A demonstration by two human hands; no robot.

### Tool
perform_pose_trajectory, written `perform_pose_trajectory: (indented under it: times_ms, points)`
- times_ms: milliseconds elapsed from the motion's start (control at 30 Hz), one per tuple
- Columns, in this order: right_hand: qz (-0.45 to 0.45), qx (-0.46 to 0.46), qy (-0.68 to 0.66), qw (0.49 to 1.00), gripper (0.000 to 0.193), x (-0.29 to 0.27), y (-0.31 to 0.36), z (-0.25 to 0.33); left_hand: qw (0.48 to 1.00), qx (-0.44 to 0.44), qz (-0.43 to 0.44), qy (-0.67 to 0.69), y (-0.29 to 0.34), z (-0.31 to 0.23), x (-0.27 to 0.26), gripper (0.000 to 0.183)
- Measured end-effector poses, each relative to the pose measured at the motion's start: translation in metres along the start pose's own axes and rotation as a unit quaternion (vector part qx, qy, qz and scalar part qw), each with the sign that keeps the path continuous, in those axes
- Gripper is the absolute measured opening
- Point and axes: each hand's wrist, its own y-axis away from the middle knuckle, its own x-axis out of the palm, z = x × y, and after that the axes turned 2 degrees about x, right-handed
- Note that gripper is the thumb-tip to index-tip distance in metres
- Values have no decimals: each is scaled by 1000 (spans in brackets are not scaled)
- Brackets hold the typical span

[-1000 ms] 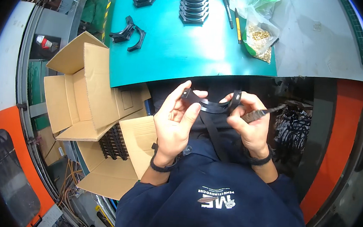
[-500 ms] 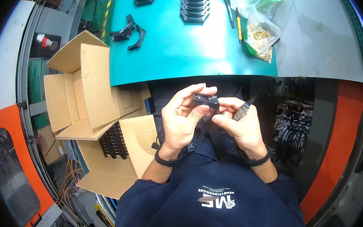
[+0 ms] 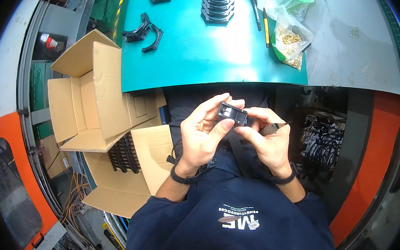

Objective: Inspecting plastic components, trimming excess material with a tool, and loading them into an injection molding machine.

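Above my lap, just off the near edge of the table, a small black plastic part (image 3: 233, 114) is held with its hollow, ribbed side facing up. My left hand (image 3: 203, 133) pinches its left end between thumb and fingers. At its right end are the thumb and index finger of my right hand (image 3: 272, 142), closed against it. A slim grey-handled tool (image 3: 269, 129) lies tucked in the right hand's grip, its thin end pointing up and right. The fingers hide the part's underside and much of the tool.
A green mat (image 3: 181, 62) covers the table, bearing stacked curved black parts (image 3: 217, 6), loose curved pieces (image 3: 153, 39), a pen (image 3: 256, 12), a yellow pen-like tool (image 3: 266, 29) and a bag of small brass-coloured pieces (image 3: 290, 40). Left are cardboard boxes (image 3: 110, 94), one holding black parts (image 3: 125, 154).
The black part has been turned so that its hollow side shows, and has shifted slightly right. The tool in my right hand has tipped lower and to the right.
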Motion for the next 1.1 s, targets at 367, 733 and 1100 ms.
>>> perform_pose_trajectory:
  times_ms: [367,733,1100]
  points:
    - [8,-68,112,991,31,8,5,-3,988,39,35,-148,-6,9,13,34]
    - [-38,-201,337,919,36,-20,-16,28,992,-28,-53,-109,-1,-26,16,18]
    - [-32,-344,458,819,37,-15,-27,44,990,-46,-23,-133,4,-30,15,11]
